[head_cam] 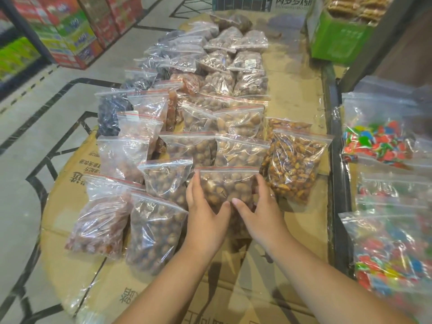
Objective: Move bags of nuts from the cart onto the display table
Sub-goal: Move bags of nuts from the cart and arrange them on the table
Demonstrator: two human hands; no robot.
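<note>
Cardboard sheet: upside-down Chinese print. Dark box beyond it: blurred Chinese characters. Sticker on nut bag: unreadable.

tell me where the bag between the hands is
Head view, lower centre: the bag of nuts sits between the left hand and right hand, just left of the orange-brown bag.
</note>
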